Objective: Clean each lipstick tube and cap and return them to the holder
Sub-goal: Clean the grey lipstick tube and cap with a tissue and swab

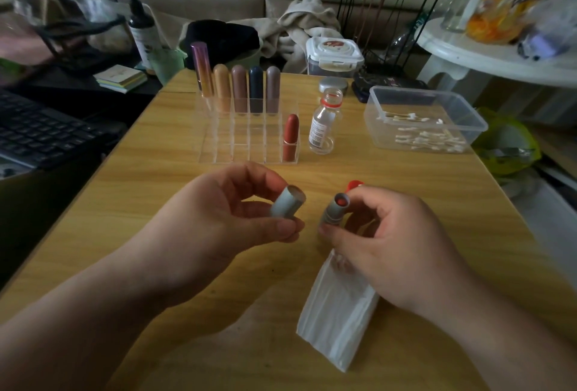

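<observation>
head view: left hand [218, 219] pinches the small grey cylindrical plastic cap [286, 205], open end tilted up, while right hand [399, 250] grips the matching grey lipstick tube [334, 211] w/ its red stick [341, 201] showing, both just above the wooden counter [156, 187] & in front of the clear acrylic grid holder [224, 147]. both parts look light, stiff & smooth, so prob slippery; best held round the sides, clear of the soft stick, which would likely smear or snap. folded white tissue [337, 322] lies on the counter, partly under the right hand.
</observation>
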Demonstrator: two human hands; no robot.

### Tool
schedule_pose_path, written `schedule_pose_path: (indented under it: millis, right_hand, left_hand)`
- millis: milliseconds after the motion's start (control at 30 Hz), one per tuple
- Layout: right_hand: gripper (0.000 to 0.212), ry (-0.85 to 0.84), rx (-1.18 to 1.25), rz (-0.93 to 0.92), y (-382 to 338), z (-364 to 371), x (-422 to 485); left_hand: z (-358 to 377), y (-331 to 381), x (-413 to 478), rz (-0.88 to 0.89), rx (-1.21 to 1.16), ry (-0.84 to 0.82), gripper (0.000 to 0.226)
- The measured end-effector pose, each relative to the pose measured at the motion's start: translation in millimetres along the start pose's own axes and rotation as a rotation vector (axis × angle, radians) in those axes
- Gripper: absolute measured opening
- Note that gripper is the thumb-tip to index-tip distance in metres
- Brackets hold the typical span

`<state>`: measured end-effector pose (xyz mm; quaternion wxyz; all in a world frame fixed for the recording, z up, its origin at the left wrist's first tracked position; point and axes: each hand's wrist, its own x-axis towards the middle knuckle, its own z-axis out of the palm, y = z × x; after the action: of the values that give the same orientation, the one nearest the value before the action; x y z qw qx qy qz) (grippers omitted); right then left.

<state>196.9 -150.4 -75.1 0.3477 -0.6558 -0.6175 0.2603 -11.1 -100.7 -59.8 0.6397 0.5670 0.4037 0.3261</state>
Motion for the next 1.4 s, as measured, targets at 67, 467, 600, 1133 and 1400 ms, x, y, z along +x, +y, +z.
schedule_pose_path:
  millis: [67,467,600,1133,1400]
  right_hand:
    - [0.009,-0.002,-0.011,-0.003,0,-1,-1]
    - [0.010,0.003,-0.039,-0.019,-1,-3,-3]
    - [0.011,0.020,-0.041,-0.030,-1,0,-4]
    - [0.021,-0.002,0.168,0.022,-12,1,-10]
    - [0.020,-0.034,0.140,-0.114,-30,0,-25]
  left_hand:
    - [0,0,1,0.015,0.089,0.013,0.043]
    - [1,-3,7,0.110,0.823,0.243,0.022]
    - [6,-13,14,0.120,1.090,0.144,0.029]
    - [12,1,-16,0.443,0.948,0.332,0.041]
    - [17,-5,-31,0.314,0.468,0.161,0.055]
